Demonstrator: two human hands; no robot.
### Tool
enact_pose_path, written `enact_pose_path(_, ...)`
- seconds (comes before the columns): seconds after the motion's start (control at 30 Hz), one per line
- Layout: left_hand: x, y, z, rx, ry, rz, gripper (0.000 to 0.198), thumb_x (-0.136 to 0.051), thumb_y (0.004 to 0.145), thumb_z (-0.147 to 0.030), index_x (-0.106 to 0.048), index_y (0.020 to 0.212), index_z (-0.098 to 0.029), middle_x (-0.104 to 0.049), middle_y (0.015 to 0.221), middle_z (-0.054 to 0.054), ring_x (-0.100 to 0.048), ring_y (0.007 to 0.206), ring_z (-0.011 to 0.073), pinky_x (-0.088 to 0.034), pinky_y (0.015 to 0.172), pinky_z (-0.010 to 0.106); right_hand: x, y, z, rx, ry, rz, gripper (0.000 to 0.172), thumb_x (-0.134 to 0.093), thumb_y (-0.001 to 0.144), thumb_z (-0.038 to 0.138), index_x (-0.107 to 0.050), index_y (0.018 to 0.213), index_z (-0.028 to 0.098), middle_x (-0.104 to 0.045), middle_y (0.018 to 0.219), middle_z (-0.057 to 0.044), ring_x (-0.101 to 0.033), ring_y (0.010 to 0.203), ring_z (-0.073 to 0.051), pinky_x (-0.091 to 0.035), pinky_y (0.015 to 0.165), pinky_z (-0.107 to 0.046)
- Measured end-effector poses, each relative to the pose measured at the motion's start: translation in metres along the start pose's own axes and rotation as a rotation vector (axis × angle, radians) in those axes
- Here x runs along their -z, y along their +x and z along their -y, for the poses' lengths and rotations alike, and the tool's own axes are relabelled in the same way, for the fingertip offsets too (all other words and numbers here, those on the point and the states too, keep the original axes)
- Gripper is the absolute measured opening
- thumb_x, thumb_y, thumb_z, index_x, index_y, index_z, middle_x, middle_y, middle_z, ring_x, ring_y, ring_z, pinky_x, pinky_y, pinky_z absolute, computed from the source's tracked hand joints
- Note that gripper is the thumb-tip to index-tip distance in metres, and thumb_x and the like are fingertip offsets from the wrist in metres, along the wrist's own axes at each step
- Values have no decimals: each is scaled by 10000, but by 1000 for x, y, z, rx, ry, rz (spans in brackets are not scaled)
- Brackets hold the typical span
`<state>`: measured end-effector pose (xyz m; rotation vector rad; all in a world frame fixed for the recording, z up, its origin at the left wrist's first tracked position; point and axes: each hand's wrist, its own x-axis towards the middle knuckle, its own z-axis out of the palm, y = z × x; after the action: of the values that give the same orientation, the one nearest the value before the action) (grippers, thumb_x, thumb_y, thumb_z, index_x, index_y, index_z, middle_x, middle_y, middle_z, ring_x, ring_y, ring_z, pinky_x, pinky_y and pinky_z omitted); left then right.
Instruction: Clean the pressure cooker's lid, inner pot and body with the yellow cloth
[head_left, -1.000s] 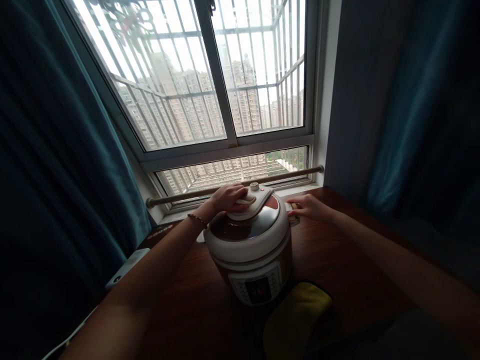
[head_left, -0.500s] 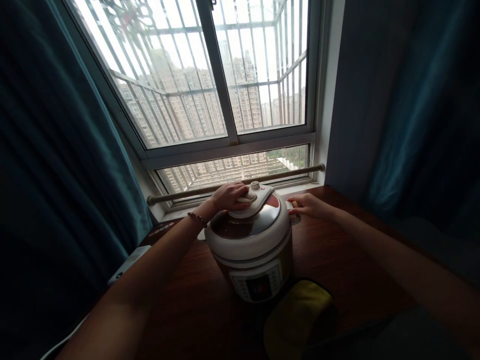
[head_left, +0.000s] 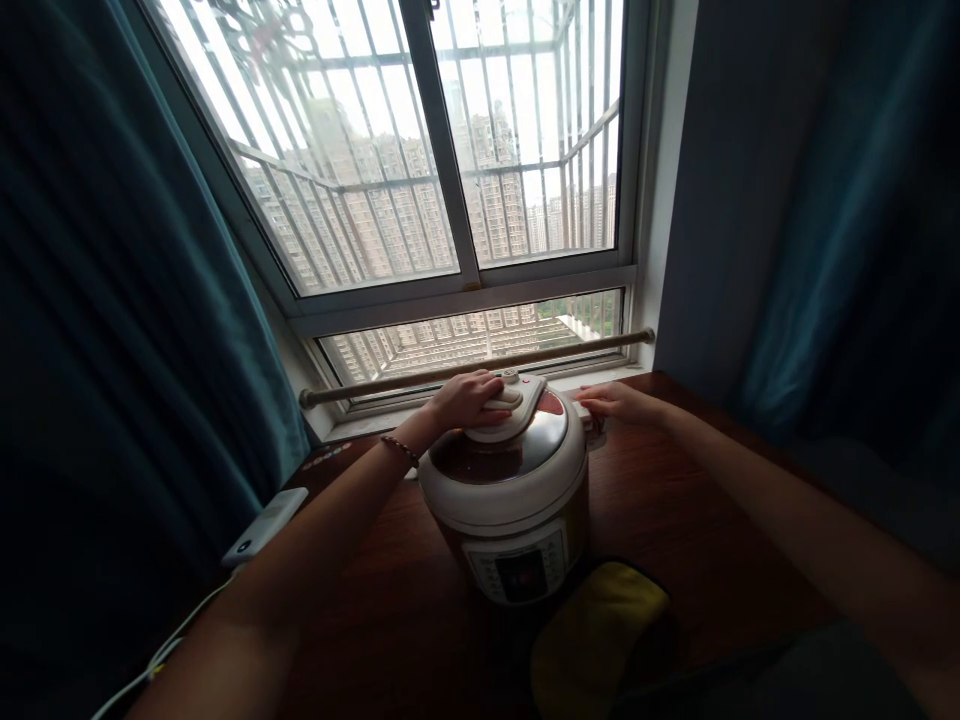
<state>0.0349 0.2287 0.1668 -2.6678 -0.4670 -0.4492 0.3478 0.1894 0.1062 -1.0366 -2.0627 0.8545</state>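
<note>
A white and brown electric pressure cooker (head_left: 510, 510) stands on the dark wooden table (head_left: 675, 540) under the window. My left hand (head_left: 465, 398) is wrapped round the white handle on the cooker's lid (head_left: 499, 458). A thin bracelet sits on that wrist. My right hand (head_left: 616, 402) rests at the cooker's right side, fingers curled on its small side handle. The control panel faces me.
A yellow cloth (head_left: 596, 635) lies on the table in front of the cooker. A white device with a cable (head_left: 264, 523) lies at the table's left edge. A wooden rod (head_left: 480, 365) runs along the window sill. Dark teal curtains hang on both sides.
Both hands keep their hold on the cooker. The view has shifted slightly, and the lid handle looks turned a little.
</note>
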Motion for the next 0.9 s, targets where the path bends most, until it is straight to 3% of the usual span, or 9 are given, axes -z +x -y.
enact_pose_path(0.13,1,-1,-4,44,-38,-16,401,-448,815,-550,-548,846,-163,-592,781,64,-542,736,185,-417,654,284,-6,-2,-20,-104,302,-317,461,-597,722,535,-669,983,162,-667,821,-32,-601,829,-202,-456,775,-317)
enact_pose_path(0.2,1,-2,-6,68,-47,-28,400,-458,812,-551,-547,842,-162,-594,790,69,-543,753,190,-417,661,286,-16,-6,-31,-144,377,-406,503,-548,750,561,-635,1035,155,-670,867,-51,-606,830,-205,-468,759,-323)
enact_pose_path(0.47,3,-3,-15,133,-3,-30,423,-430,825,-567,-540,849,-159,-602,830,83,-548,772,196,-418,666,287,-55,-17,-39,-151,624,-474,443,-438,806,512,-571,1065,178,-655,995,-87,-623,848,-213,-499,763,-349)
enact_pose_path(0.67,6,-2,-21,176,42,-20,437,-418,830,-572,-551,847,-157,-618,840,89,-560,765,203,-424,660,297,-59,-16,-34,-146,702,-501,366,-452,792,458,-591,984,180,-655,935,-81,-613,803,-204,-496,756,-348)
enact_pose_path(0.9,4,1,-37,348,147,-54,502,-363,832,-609,-563,813,-148,-633,784,108,-587,740,237,-423,628,327,-60,-16,-32,-155,703,-523,367,-475,765,473,-604,957,189,-651,1004,-103,-604,932,-249,-476,845,-396)
